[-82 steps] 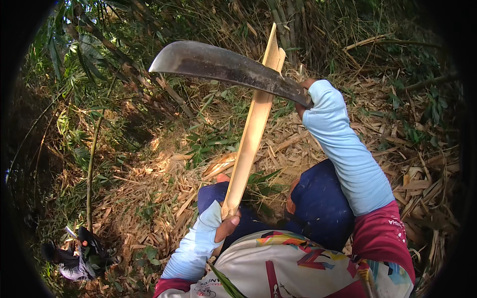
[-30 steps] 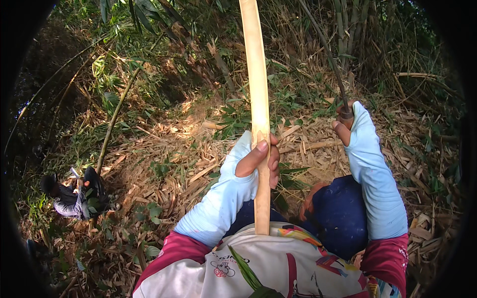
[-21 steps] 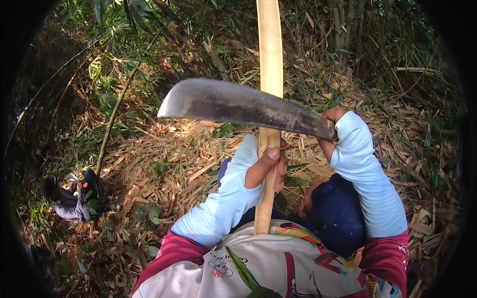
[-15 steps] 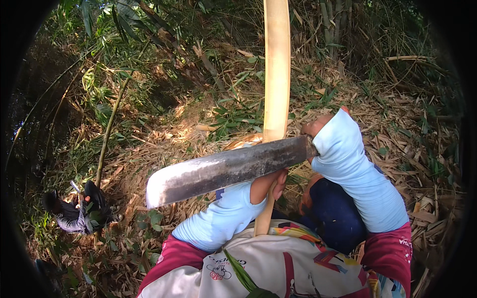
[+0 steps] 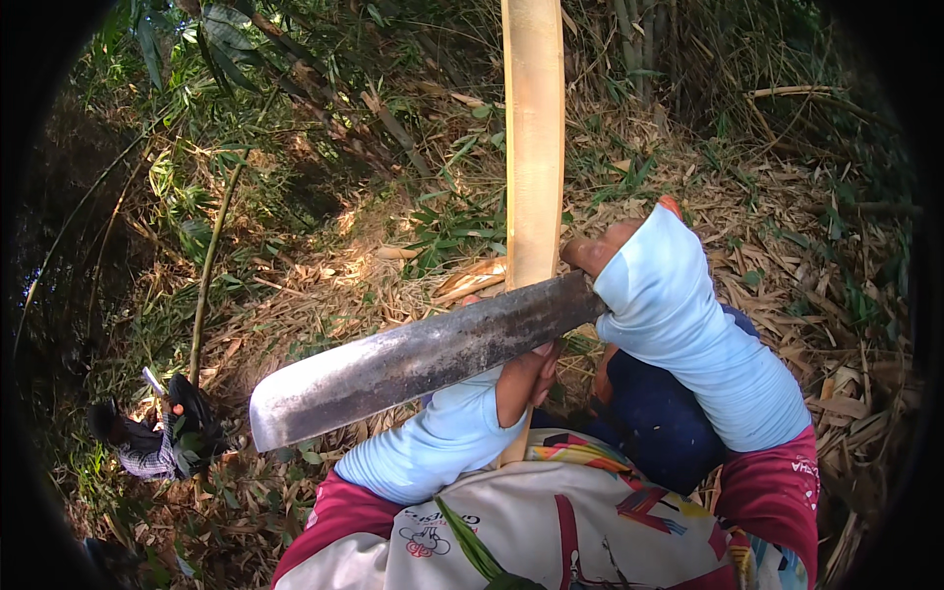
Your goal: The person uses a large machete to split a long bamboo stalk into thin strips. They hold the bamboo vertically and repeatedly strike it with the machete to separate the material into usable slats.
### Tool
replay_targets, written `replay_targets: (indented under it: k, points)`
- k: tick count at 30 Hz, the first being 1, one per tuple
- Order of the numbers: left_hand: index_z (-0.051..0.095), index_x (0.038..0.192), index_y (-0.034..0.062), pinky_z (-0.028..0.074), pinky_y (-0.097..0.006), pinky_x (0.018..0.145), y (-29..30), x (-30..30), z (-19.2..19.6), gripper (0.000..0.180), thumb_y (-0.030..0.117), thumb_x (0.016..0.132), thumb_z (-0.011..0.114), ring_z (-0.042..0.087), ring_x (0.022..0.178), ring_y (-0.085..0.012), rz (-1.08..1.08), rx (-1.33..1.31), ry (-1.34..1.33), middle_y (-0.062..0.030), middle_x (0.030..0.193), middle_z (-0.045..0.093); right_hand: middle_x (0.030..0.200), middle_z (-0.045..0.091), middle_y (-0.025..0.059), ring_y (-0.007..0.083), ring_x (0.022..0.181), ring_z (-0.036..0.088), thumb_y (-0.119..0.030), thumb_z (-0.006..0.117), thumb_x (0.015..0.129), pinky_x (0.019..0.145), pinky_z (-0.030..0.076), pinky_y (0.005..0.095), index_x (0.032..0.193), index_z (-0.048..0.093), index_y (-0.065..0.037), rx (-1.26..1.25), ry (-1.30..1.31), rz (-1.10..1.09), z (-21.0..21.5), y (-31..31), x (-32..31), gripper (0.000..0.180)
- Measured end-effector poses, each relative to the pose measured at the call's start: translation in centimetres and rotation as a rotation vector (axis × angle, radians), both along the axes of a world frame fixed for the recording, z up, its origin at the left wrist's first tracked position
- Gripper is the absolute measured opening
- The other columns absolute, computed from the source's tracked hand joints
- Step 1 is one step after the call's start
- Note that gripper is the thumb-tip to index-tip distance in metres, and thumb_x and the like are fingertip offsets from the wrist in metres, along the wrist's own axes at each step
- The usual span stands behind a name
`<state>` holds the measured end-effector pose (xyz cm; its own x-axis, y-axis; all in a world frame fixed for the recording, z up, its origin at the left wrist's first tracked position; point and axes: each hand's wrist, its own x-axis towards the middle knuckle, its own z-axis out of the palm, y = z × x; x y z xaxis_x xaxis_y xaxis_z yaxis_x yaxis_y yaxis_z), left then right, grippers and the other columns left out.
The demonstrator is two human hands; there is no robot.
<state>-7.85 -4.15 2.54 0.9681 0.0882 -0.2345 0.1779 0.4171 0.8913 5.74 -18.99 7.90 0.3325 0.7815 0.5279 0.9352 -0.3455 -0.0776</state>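
Left hand (image 5: pixel 526 379) is gripping the pale, split bamboo stave (image 5: pixel 533 147) low down, keeping it upright and steady. Right hand (image 5: pixel 600 254) is closing round the handle of the broad, dark steel chopping blade (image 5: pixel 413 359), laying it flat across the stave's face. Dry bamboo litter (image 5: pixel 324 295) is covering the slope. Another person (image 5: pixel 138 442) is crouching downhill, well apart.

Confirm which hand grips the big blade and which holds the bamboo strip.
The right hand grips the big blade, which reaches out to the person's left. The left hand clasps the pale bamboo strip low down, partly hidden behind the blade.
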Motion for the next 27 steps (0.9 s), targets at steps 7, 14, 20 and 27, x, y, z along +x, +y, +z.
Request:
replay_targets:
  k: [7, 14, 20, 27]
  points:
    - [0.046, 0.097, 0.0075, 0.037, -0.025, 0.047, -0.2, -0.9, 0.7, 0.017, 0.023, 0.104, 0.046, 0.045, 0.055, -0.0106, 0.001, 0.263, -0.134, -0.0016, 0.069, 0.046, 0.07, 0.062, 0.0046, 0.0256, 0.07, 0.065, -0.022, 0.072, 0.066, 0.067, 0.046, 0.0432, 0.081, 0.063, -0.016, 0.119, 0.138, 0.039, -0.5, -0.2, 1.5, 0.018]
    - [0.046, 0.096, 0.0087, 0.039, -0.026, 0.047, -0.7, -1.1, 2.2, 0.02, 0.027, 0.103, 0.052, 0.046, 0.056, -0.0111, 0.036, 0.302, -0.058, -0.0013, 0.069, 0.047, 0.07, 0.063, 0.0056, 0.0274, 0.069, 0.065, -0.019, 0.073, 0.062, 0.063, 0.046, 0.0439, 0.078, 0.063, -0.015, 0.064, 0.05, 0.044, 0.1, -0.3, 0.9, 0.019]
    - [0.046, 0.096, 0.0095, 0.039, -0.027, 0.046, 0.0, -1.4, 0.5, 0.02, 0.027, 0.102, 0.054, 0.047, 0.055, -0.0113, 0.02, 0.228, -0.08, -0.0023, 0.069, 0.049, 0.068, 0.06, 0.0049, 0.029, 0.068, 0.064, -0.019, 0.072, 0.063, 0.067, 0.045, 0.0456, 0.078, 0.062, -0.015, 0.055, 0.035, 0.062, -0.2, 0.1, 0.4, 0.018]
    - [0.05, 0.098, 0.0094, 0.04, -0.026, 0.048, -0.2, -1.1, 0.3, 0.022, 0.031, 0.102, 0.054, 0.048, 0.055, -0.0108, 0.05, 0.228, 0.113, -0.0014, 0.069, 0.049, 0.065, 0.057, 0.0044, 0.029, 0.066, 0.063, -0.019, 0.07, 0.065, 0.065, 0.044, 0.047, 0.078, 0.062, -0.016, 0.07, 0.031, 0.078, -0.3, -0.1, 0.6, 0.016]
